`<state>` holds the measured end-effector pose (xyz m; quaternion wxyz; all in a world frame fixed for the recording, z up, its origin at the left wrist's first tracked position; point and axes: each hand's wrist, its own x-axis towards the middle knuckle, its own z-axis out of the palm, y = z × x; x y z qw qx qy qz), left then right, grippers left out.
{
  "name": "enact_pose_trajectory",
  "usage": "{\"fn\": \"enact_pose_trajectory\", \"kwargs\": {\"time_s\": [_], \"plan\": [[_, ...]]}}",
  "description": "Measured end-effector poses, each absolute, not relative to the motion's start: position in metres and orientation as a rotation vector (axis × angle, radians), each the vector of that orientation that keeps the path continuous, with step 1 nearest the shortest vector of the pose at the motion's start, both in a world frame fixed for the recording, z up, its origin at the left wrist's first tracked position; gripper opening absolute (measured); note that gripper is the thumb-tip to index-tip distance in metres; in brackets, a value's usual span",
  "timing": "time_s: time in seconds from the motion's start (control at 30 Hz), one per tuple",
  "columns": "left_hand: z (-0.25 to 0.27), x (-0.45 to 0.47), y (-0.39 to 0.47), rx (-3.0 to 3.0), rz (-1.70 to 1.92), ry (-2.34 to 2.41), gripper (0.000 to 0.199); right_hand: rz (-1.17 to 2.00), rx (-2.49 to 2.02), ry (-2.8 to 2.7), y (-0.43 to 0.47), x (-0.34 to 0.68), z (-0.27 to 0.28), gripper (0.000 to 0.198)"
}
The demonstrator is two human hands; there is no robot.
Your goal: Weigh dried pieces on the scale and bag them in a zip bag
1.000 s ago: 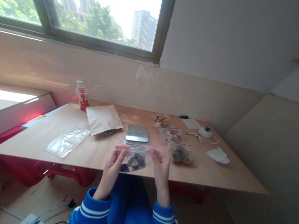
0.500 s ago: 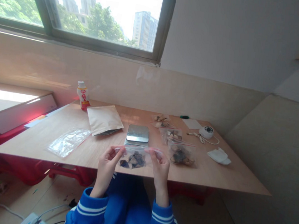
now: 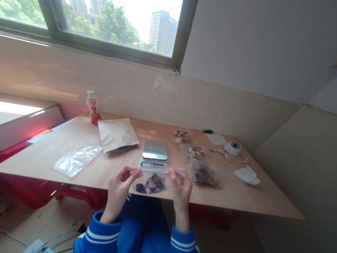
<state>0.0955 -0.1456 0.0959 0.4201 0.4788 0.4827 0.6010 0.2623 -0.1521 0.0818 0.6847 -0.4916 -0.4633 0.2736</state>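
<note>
sealing the zip strip on a small filled bag

the wooden table [image 3: 239,195] runs wide under the window, and most of what lies on it sits in a loose row: a tan paper pouch [image 3: 118,134], a flat heap of empty clear bags [image 3: 76,159], a small steel-topped scale [image 3: 155,151] in the middle, and to its right three filled bags [image 3: 204,174] laid one behind another. a small drink bottle [image 3: 92,107] stands at the far left corner.

at the near edge, just in front of the scale, the small zip bag [image 3: 154,180] hangs in the air with dark pieces settled in its bottom. the left hand [image 3: 119,186] pinches the red-lined top strip at its left end between thumb and fingertips; the right hand [image 3: 182,188] pinches the right end the same way, the strip stretched level between them.

by the look of it the step in hand is closing the seal. the next move calls for running pinched fingers along the whole strip, keeping it taut so no gap is left.
</note>
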Motion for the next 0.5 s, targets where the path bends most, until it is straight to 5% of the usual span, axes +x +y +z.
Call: {"fn": "enact_pose_trajectory", "kwargs": {"time_s": [0.5], "plan": [[0.083,0.115,-0.144,1.023,1.51,1.012,0.041,0.972,-0.937,-0.953,-0.143,0.254,0.073,0.032]]}}
